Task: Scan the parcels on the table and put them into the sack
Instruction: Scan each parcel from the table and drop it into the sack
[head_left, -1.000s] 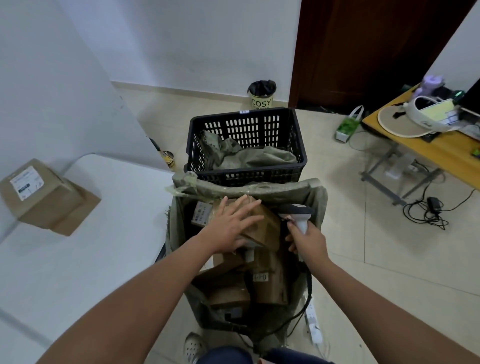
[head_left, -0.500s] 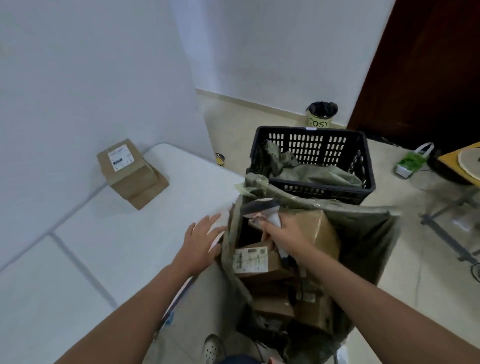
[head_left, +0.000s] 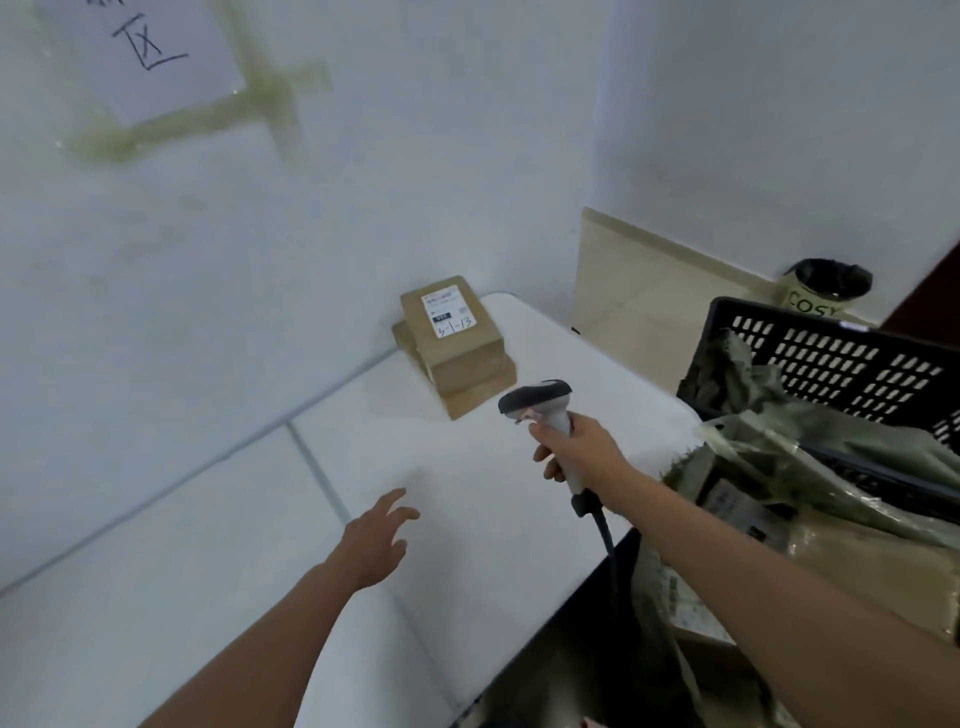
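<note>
Two brown cardboard parcels (head_left: 457, 340) lie stacked at the far end of the white table (head_left: 260, 519), against the wall; the top one carries a white label. My right hand (head_left: 579, 447) grips a grey and black barcode scanner (head_left: 540, 402) whose head points toward the stack, a short way in front of it. My left hand (head_left: 376, 540) hovers over the table with fingers spread, holding nothing. The green sack (head_left: 810, 457) stands at the table's right edge with several parcels inside.
A black plastic crate (head_left: 841, 358) with green sacking in it stands behind the sack. A small bin with a black liner (head_left: 826, 288) sits on the floor by the wall. The scanner's cable (head_left: 605, 535) hangs down past the table edge. A paper sign (head_left: 140, 52) is taped on the wall.
My view has swung left from the sack to the table. My left hand left the parcel in the sack and reached over the table. My right hand lifted the scanner out toward the stacked parcels.
</note>
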